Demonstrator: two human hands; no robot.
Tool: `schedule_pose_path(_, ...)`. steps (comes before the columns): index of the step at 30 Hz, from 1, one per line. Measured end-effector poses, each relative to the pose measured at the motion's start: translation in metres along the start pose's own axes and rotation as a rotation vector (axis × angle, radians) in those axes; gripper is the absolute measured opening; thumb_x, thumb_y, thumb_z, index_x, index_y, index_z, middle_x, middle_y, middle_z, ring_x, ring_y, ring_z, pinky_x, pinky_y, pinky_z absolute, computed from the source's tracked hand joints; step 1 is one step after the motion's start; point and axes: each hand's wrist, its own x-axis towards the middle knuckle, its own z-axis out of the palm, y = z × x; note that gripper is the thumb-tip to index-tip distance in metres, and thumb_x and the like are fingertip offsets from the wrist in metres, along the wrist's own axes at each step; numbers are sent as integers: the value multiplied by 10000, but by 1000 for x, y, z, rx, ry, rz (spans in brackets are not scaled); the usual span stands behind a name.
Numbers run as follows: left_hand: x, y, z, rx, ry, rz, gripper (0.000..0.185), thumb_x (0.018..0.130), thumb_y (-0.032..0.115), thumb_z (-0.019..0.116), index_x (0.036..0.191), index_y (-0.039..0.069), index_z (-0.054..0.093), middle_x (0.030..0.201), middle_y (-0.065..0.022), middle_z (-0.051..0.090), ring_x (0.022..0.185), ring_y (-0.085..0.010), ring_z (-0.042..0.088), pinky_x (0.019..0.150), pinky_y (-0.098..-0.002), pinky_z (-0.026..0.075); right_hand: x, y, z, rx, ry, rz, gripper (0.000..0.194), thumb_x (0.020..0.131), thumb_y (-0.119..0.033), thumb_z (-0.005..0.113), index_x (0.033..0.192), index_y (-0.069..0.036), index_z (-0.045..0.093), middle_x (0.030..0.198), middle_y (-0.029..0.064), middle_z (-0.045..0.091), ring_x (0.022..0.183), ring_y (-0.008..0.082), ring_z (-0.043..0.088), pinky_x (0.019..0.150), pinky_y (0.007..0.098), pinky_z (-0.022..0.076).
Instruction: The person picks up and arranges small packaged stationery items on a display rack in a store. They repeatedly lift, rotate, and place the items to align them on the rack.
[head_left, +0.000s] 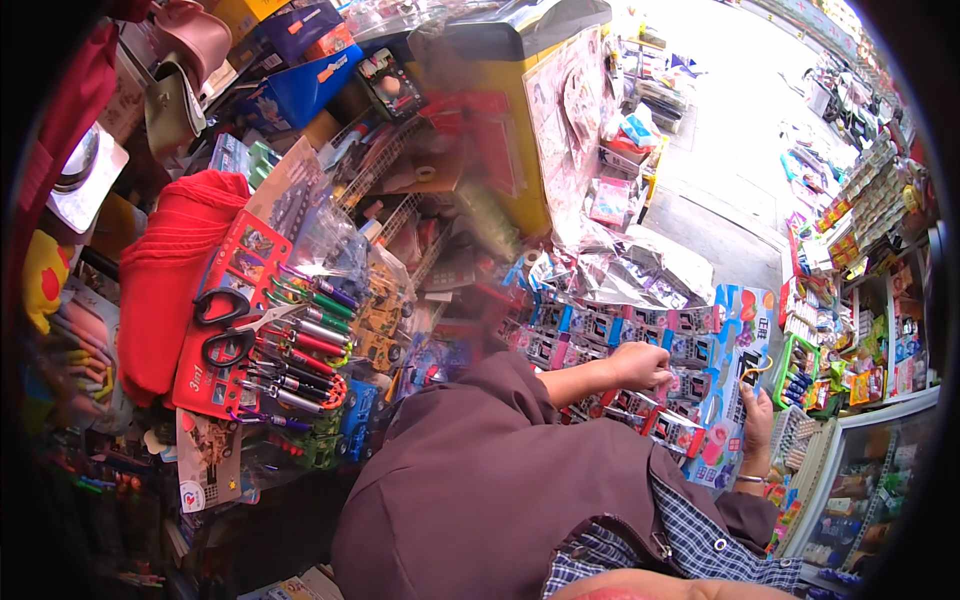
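My left hand (641, 366), its fingers curled, pinches a small packet on a sheet of small blue, pink and black packets (600, 322). The sheet hangs from a printed blue cardboard header (731, 375) with fruit pictures. At the header's right edge is my right hand (756, 420), a bracelet on its wrist, thumb and fingers closed on the card by a yellowish wire hook (757, 367). Both arms are in brown sleeves.
To the left hang scissors (232, 322), a red card of carabiner-style pens (247, 255), red fabric (165, 285) and toy vehicles (382, 322). A yellow-and-black cabinet (495, 150) stands ahead. At right are snack shelves (862, 352) and a glass-fronted cooler (862, 487).
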Motion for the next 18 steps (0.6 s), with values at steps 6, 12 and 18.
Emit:
schedule_pose_path(6,24,39,-3,-321,-19,38,325,862,346,589,919,33,657,861,-187,674,811,-357,651,737,-431,496,-5,-6,3,21,-3,-7,210,975,-208,539,1074,-31,595,925,-2,648,760,48,589,666,200,474)
schedule_pose_path(12,21,40,-15,-145,-34,22,275,849,284,613,836,26,708,771,-124,692,722,-245,664,688,-373,505,-4,-5,4,15,3,1,214,956,-229,583,1042,-34,603,911,0,659,767,60,604,669,207,485)
schedule_pose_path(18,22,35,-17,-348,-146,-78,258,808,292,644,788,46,721,694,-107,677,627,-226,652,616,-355,505,-4,-6,5,20,15,-17,238,943,-235,605,1064,-30,600,921,6,656,769,65,602,677,218,484)
